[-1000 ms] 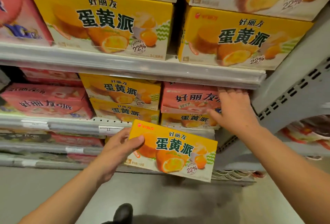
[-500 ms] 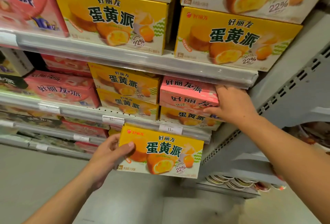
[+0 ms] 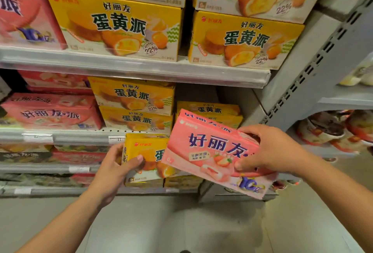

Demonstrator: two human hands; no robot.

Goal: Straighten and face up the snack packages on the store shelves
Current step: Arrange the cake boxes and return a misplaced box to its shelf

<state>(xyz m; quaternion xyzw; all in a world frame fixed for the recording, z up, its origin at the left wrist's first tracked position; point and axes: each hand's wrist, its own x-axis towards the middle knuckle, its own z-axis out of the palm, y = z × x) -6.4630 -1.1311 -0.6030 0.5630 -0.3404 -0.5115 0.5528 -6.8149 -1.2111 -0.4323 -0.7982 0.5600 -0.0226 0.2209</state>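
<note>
While the right hand (image 3: 270,149) grips a pink box (image 3: 210,151) at its right end, thumb on the printed face and fingers curled over the top edge, the left hand (image 3: 113,170) holds a yellow box (image 3: 145,151) by its left end, thumb pressed on the front. Both boxes are off the shelf, at lower centre of the frame; the pink one tilts down to the right and overlaps the yellow one's right part. Just behind the pink box, at centre right, a lone yellow box (image 3: 210,111) sits on the middle shelf (image 3: 80,137), with open space above it. Left of that stand two stacked yellow boxes (image 3: 133,107), then pink boxes (image 3: 50,113) at the left edge. Across the upper frame, the top shelf (image 3: 131,69) carries large yellow boxes (image 3: 121,24) facing forward.
</note>
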